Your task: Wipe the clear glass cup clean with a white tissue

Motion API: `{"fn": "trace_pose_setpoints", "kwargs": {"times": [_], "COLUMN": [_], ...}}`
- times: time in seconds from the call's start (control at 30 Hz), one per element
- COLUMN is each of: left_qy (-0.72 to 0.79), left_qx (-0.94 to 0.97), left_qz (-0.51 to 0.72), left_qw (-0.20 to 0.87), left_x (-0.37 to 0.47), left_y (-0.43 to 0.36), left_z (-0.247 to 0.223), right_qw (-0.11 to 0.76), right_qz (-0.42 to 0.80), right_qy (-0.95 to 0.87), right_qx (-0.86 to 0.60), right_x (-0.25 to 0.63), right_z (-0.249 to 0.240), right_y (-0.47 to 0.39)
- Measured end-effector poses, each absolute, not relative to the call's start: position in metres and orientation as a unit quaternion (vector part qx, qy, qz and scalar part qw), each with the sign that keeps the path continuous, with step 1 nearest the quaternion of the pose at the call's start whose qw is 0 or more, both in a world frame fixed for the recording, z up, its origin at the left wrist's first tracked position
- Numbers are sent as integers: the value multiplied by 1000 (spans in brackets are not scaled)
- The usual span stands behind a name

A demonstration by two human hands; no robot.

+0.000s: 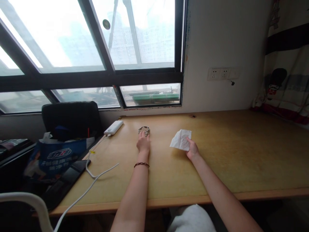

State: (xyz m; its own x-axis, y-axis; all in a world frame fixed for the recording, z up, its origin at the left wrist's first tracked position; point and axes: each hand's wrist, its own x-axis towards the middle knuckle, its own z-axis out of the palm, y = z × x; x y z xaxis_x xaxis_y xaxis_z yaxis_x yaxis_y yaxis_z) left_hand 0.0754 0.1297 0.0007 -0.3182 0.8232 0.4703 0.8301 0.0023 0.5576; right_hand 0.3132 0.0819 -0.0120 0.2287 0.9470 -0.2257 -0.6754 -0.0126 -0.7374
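Observation:
My left hand (143,143) reaches forward over the wooden table, its fingers on the near rim of a small round glass ashtray (145,128). The ashtray looks clear with dark, faceted edges, and my fingertips partly cover it. To the right, my right hand (193,150) pinches a white paper tissue (180,140) by its right edge, with the thumb on top. The tissue is folded and slightly creased, held just above the tabletop and apart from the ashtray.
A white power bank (113,127) lies at the table's (166,180) left edge, with a white cable (93,180) trailing toward me. Left of the table are a black chair (72,117) and a blue bag (60,154). A wall socket (218,73) and a curtain (287,61) are on the right.

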Motion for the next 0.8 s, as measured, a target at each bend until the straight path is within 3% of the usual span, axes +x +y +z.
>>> {"fn": "trace_pose_setpoints", "kwargs": {"times": [0.4, 0.63, 0.8], "left_qy": [-691, -581, -464], "left_qx": [-619, -730, -814], "left_qz": [-373, -357, -350], "left_qw": [14, 45, -9], "left_x": [68, 138, 190], "left_y": [143, 110, 84], "left_z": [-9, 3, -1], "right_qw": [690, 716, 706], "right_qz": [636, 598, 574], "right_qy": [-92, -157, -271], "right_qx": [-332, -323, -315], "right_x": [311, 306, 303], "right_z": [-12, -12, -6], "right_y": [83, 85, 78]}}
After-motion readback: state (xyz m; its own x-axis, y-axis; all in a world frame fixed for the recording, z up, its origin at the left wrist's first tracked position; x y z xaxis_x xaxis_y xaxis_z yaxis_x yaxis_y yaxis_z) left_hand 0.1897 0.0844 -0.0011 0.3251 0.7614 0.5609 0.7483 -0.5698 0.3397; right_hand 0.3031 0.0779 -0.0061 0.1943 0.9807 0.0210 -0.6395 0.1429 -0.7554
